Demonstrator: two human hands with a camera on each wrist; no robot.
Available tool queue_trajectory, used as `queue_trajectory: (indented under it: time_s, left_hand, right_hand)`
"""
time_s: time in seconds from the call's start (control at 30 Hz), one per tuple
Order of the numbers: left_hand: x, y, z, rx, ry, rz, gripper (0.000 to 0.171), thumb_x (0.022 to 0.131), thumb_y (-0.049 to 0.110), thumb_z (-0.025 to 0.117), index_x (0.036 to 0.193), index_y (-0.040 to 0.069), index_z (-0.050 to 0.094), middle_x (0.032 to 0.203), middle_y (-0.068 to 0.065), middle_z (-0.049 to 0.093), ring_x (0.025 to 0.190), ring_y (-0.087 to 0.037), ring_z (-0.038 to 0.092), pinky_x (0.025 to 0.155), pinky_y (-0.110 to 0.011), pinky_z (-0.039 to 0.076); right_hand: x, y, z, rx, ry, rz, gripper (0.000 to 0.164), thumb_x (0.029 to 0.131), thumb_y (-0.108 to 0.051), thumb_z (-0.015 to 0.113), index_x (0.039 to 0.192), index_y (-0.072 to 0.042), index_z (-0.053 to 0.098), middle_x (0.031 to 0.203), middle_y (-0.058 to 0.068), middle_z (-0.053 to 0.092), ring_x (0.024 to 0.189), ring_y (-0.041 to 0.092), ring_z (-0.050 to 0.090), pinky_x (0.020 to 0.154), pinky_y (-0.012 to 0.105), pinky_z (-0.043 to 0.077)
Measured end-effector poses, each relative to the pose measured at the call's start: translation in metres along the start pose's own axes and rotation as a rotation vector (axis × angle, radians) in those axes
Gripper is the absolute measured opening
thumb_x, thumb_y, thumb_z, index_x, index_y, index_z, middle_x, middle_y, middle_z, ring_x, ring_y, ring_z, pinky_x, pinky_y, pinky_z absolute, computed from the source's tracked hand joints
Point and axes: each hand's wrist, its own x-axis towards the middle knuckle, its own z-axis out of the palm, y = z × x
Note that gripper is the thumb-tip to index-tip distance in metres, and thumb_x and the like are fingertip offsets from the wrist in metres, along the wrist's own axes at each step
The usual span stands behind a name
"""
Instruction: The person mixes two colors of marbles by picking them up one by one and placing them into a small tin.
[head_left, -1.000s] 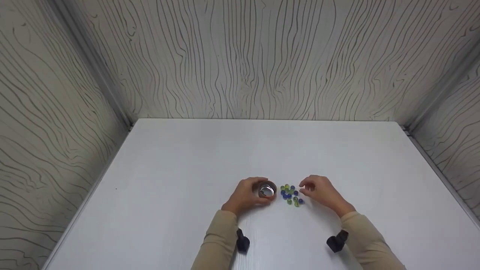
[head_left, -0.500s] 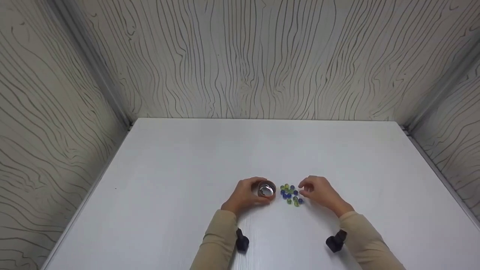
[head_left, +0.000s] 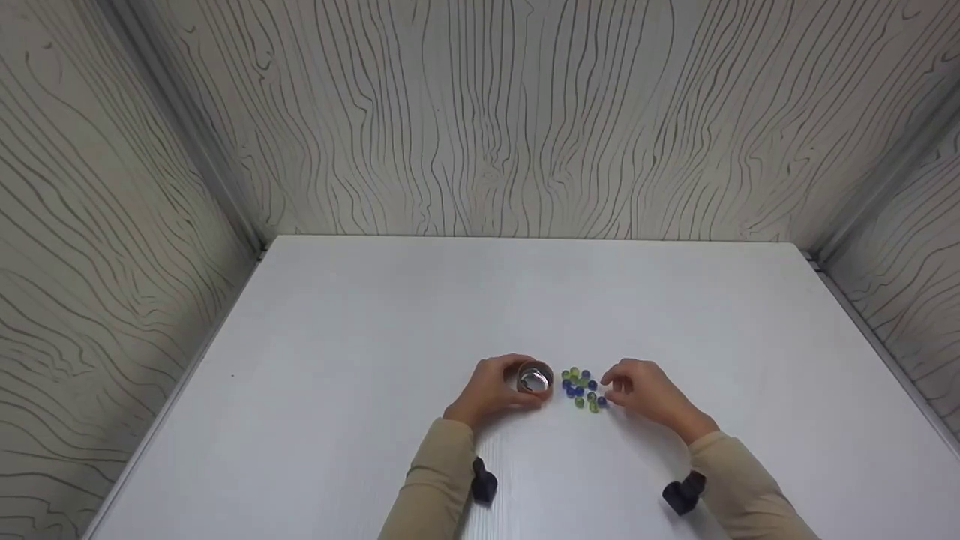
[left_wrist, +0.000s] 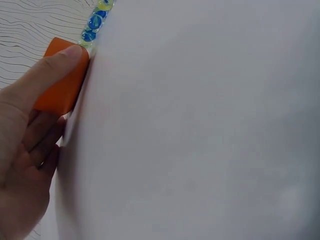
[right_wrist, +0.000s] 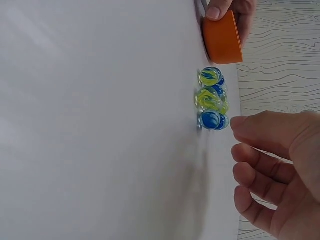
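My left hand [head_left: 490,391] holds a small round orange cup [left_wrist: 62,80] on the white tabletop, its thumb on one side and fingers round the other. In the head view the cup's shiny metallic inside faces up. Just right of it lies a cluster of several glass marbles [head_left: 578,388], clear with blue or yellow-green swirls. My right hand [head_left: 643,388] hovers at the cluster's right edge, thumb and fingers apart and loosely bent. The right wrist view shows nothing between those fingers, with the thumb tip close to the blue-swirled marble [right_wrist: 210,120].
The white table [head_left: 360,315] stretches out around both hands. Wood-grain-patterned panels [head_left: 480,120] rise at its back and sides. A black wrist camera [head_left: 484,487] hangs beside the left sleeve, and another black camera [head_left: 684,493] beside the right one.
My right hand has drawn slightly right and toward me, and its thumb and index finger have spread. The left hand, cup and marbles stay in place.
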Motion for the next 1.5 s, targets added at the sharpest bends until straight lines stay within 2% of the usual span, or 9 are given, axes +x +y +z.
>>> queue_trajectory:
  time_s: [0.2,0.77,0.97,1.13,1.5]
  left_hand:
    - [0.002,-0.001,0.001,0.016,0.011,0.005,0.056,0.067,0.02,0.088,0.118,0.011,0.067,0.118,-0.003,0.071,0.119,-0.02,0.061,0.107,-0.032,0.048]
    - [0.002,0.0,-0.001,0.016,-0.002,-0.017,0.056,0.067,0.018,0.088,0.119,0.011,0.067,0.119,-0.004,0.07,0.119,-0.02,0.061,0.107,-0.032,0.048]
    - [0.001,-0.001,-0.001,0.022,-0.001,-0.019,0.056,0.067,0.018,0.088,0.118,0.011,0.067,0.118,-0.004,0.07,0.118,-0.021,0.061,0.107,-0.034,0.048]
    - [0.001,0.0,0.0,0.019,-0.005,-0.05,0.057,0.068,0.021,0.087,0.12,0.013,0.066,0.121,-0.002,0.069,0.123,-0.02,0.059,0.11,-0.036,0.046]
    - [0.001,0.0,0.0,0.016,0.005,-0.041,0.055,0.067,0.019,0.088,0.117,0.012,0.067,0.117,-0.002,0.071,0.118,-0.02,0.061,0.108,-0.034,0.047]
  right_hand:
    - [0.0,-0.001,0.001,0.003,-0.02,0.028,0.015,0.08,-0.002,0.067,0.095,-0.002,0.072,0.079,0.002,0.062,0.072,0.007,0.048,0.059,0.018,0.043]
    - [-0.003,0.0,0.008,0.013,-0.002,0.008,0.018,0.075,0.002,0.068,0.092,-0.001,0.072,0.078,0.002,0.062,0.072,0.005,0.049,0.06,0.018,0.045]
    - [-0.003,0.0,0.01,0.012,-0.004,0.01,0.017,0.075,0.001,0.069,0.091,-0.001,0.073,0.078,0.002,0.062,0.073,0.005,0.049,0.061,0.018,0.045]
    - [-0.003,0.0,0.011,0.014,-0.01,0.032,0.018,0.075,0.0,0.071,0.092,-0.002,0.073,0.08,0.002,0.063,0.074,0.007,0.051,0.062,0.018,0.045]
    - [-0.003,0.002,0.013,0.018,-0.019,0.032,0.015,0.076,-0.002,0.072,0.091,-0.004,0.073,0.083,0.002,0.065,0.076,0.006,0.052,0.064,0.018,0.046]
